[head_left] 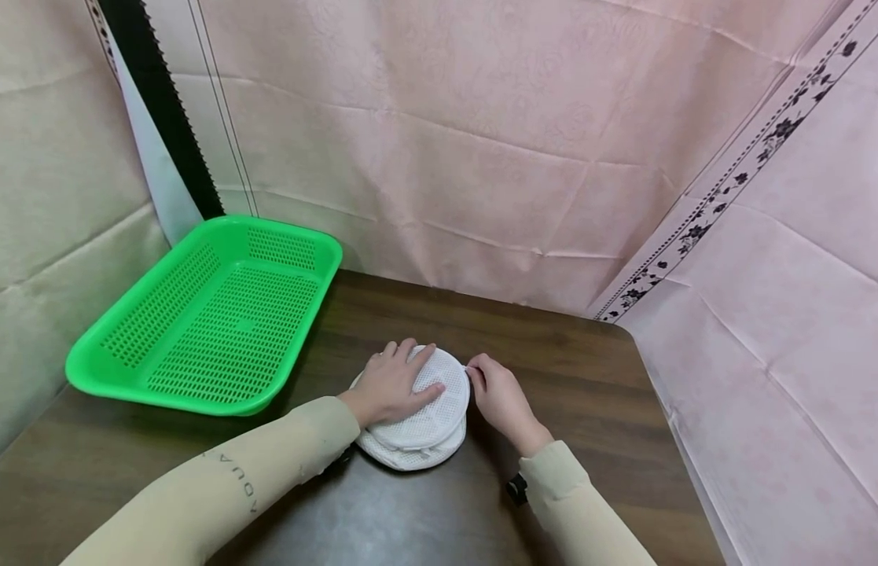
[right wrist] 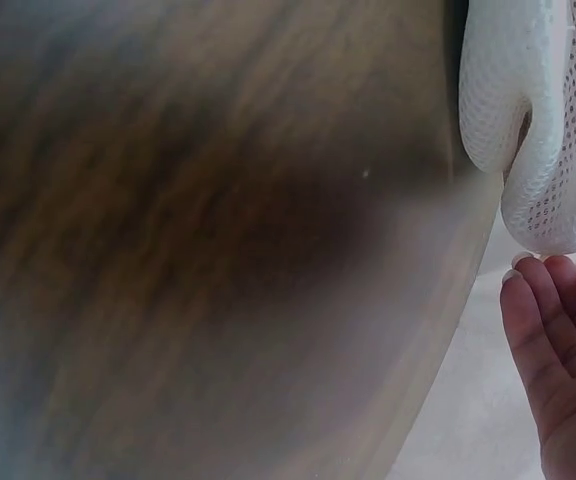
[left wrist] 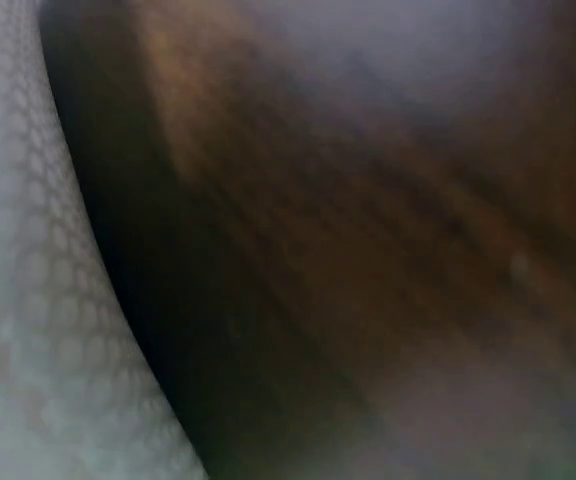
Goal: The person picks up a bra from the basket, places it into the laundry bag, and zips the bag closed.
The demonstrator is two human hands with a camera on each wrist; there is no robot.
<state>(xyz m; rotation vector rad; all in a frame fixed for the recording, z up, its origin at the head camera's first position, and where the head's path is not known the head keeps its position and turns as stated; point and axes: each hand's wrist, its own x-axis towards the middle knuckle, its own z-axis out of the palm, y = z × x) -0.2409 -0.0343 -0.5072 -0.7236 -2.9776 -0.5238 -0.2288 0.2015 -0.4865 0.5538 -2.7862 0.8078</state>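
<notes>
A round white mesh laundry bag (head_left: 439,413) lies collapsed on the wooden table, its layers stacked slightly off each other. My left hand (head_left: 396,385) rests on top with spread fingers, pressing it down. At the bag's right edge, my right hand (head_left: 498,393) pinches a small white bit between thumb and forefinger; it is too small to make out. The right wrist view has the curled fingers (right wrist: 533,325) just below the bag's folded mesh side (right wrist: 558,190). Only pale mesh (left wrist: 43,290) and blurred tabletop show in the left wrist view.
A green plastic basket (head_left: 318,314) with slotted walls stands on the left of the table (head_left: 573,369). Pale patterned cloth (head_left: 446,157) hangs behind the table and along both sides. The table's right edge lies beyond the right hand.
</notes>
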